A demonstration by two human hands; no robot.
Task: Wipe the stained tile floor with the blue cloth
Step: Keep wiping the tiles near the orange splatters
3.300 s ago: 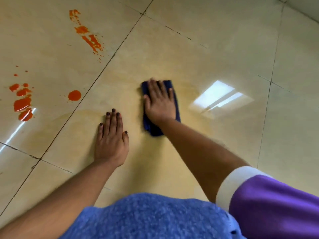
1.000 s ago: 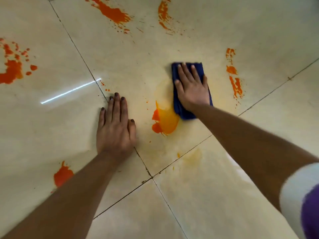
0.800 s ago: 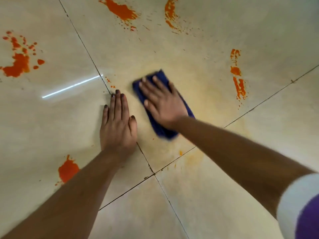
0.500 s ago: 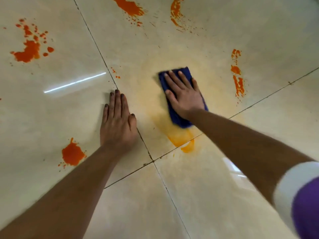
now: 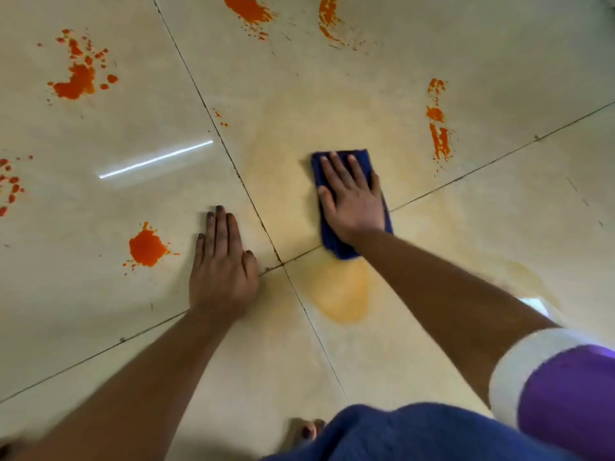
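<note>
The folded blue cloth (image 5: 362, 161) lies flat on the beige tile floor (image 5: 399, 54), just right of where the grout lines cross. My right hand (image 5: 352, 197) presses on it with straight, spread fingers and covers most of it. A smeared yellow-orange patch (image 5: 342, 291) sits right below the cloth. My left hand (image 5: 221, 261) rests flat on the tile to the left of the grout crossing, holding nothing. An orange blot (image 5: 146, 247) lies just left of that hand.
Orange stains are scattered around: a splatter (image 5: 80, 78) at upper left, streaks (image 5: 249, 10) along the top edge, a vertical streak (image 5: 437, 128) right of the cloth, spots (image 5: 10, 184) at the left edge. My blue-clad knee (image 5: 416, 434) and a toe (image 5: 307, 430) are at the bottom.
My right hand has dragged the cloth back over the grout crossing, leaving a paler, wider yellow-orange smear below it. My left hand stayed planted. The view shifted back; my knee now shows.
</note>
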